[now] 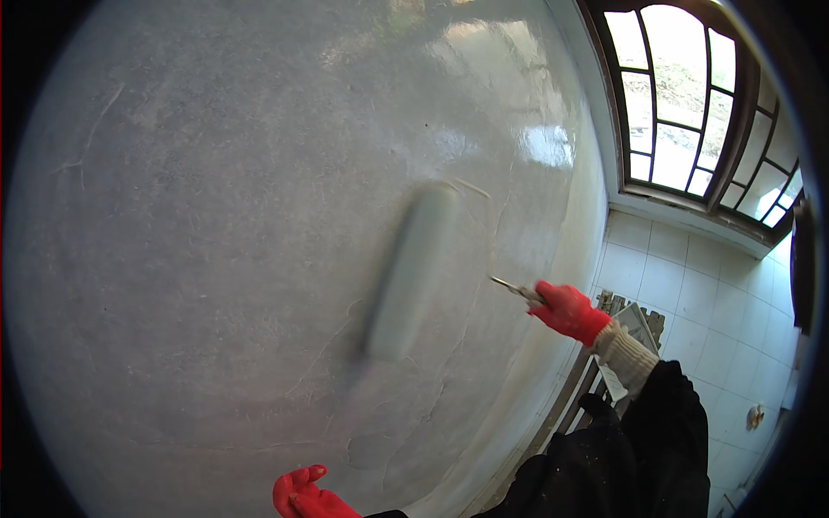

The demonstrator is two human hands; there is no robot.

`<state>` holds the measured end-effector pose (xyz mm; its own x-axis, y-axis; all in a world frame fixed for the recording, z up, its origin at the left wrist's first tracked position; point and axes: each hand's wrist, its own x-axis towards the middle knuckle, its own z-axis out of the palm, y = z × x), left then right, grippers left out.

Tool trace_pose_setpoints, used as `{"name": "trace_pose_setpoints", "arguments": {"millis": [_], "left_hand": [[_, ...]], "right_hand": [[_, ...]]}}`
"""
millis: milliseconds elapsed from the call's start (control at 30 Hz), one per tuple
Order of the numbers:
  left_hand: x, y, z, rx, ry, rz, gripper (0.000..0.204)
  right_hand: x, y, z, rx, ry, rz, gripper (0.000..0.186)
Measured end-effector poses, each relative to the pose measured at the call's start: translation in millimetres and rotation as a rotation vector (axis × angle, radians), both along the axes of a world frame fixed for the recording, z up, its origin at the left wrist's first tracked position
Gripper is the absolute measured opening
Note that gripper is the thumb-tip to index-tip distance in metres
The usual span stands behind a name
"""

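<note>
Roller (pixel 410 276) at wall (pixel 216 216), seemingly mid-stroke; right hand (pixel 567 312) grasping its handle (pixel 528 295), left hand (pixel 313 496) half-curled, empty; next pass likely calls for even pressure.

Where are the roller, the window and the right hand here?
Roller (pixel 413 274): head view, its blurred cover.
Window (pixel 682 97): head view, a central pane.
Right hand (pixel 572 312): head view, middle of its back.

Free room spans the wall (pixel 199 259) left of the paint roller (pixel 411 274) — rightward, the right hand (pixel 570 312) blocks passage.
</note>
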<state>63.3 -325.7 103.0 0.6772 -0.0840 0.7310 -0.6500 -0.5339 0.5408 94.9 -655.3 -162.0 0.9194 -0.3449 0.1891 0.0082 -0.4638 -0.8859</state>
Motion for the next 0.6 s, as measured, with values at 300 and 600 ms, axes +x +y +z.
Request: {"name": "trace_pose_setpoints", "arguments": {"millis": [300,600], "left_hand": [[2,-11,0,0.039,-0.042,0.042,0.031],[-3,-9,5,0.025,-0.076,-0.023,0.031]], "right_hand": [[-13,-16,49,-0.076,0.051,-0.003,0.03],[-16,-6,1,-0.025,0.099,-0.039,0.029]]}}
